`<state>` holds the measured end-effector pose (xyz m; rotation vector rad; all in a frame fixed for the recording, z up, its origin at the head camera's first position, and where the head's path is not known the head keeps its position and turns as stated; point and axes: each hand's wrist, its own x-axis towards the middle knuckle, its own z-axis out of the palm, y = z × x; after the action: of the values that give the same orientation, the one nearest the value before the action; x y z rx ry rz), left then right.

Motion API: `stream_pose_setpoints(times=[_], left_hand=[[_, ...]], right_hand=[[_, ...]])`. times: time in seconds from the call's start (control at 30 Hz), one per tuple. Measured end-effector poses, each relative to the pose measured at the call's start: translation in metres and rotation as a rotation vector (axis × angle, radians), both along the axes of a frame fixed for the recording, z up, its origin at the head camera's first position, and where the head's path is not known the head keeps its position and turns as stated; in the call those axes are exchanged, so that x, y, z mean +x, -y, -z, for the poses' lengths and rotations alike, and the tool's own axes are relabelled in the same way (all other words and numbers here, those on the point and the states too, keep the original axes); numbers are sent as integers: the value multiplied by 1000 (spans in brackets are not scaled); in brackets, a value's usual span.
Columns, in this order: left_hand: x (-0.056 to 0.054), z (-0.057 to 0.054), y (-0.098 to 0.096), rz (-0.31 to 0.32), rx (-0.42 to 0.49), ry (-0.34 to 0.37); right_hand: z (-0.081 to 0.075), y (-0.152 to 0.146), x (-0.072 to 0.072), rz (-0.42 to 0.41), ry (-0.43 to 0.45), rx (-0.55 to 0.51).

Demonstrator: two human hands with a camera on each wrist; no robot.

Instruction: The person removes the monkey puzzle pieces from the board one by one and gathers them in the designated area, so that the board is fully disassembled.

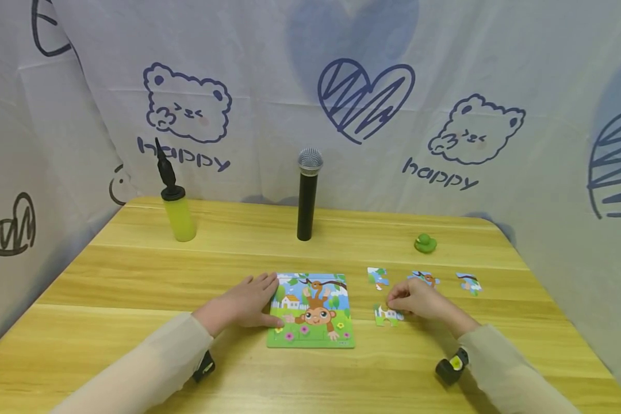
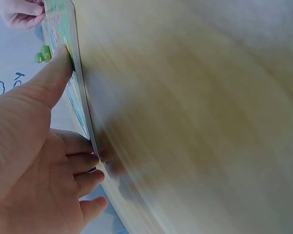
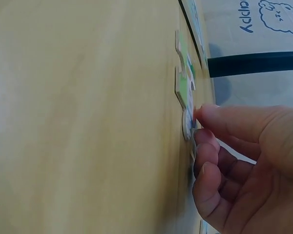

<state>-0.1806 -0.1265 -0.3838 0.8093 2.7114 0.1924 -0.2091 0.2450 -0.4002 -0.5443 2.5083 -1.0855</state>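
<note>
A square monkey jigsaw board (image 1: 310, 336) lies flat on the wooden table in the head view. My left hand (image 1: 248, 302) rests along its left side, fingers mostly straight; in the left wrist view the thumb (image 2: 63, 61) lies on the picture. To the right of the board is a loose puzzle piece (image 1: 387, 319) showing a white house and grass. At its upper right edge, the thumb and curled fingers of my right hand (image 1: 419, 299) pinch it. The right wrist view has this piece (image 3: 184, 92) low against the table, fingertips at its rounded knob.
More loose pieces lie behind the right hand: one with leaves (image 1: 376, 276), one with a monkey tail (image 1: 425, 278) partly hidden, one with a branch (image 1: 468, 283). Farther back stand a yellow hand pump (image 1: 180, 218), a microphone (image 1: 306, 201) and a green toy duck (image 1: 425, 244).
</note>
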Motion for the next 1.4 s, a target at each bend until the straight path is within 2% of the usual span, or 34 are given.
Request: stream_pose_setpoints(times=[0.17, 0.37, 0.73, 0.93, 1.4], left_hand=[[0, 1, 0, -1, 1, 0], [0, 3, 0, -3, 0, -7], [0, 2, 0, -3, -5, -5], [0, 2, 0, -4, 0, -5], [-1, 3, 0, -3, -6, -5]], right_hand=[[-4, 3, 1, 11, -5, 12], [-11, 18, 1, -12, -66, 15], [-12, 64, 0, -144, -157, 27], [-12, 90, 1, -198, -151, 3], [-8, 129, 4, -331, -252, 156]])
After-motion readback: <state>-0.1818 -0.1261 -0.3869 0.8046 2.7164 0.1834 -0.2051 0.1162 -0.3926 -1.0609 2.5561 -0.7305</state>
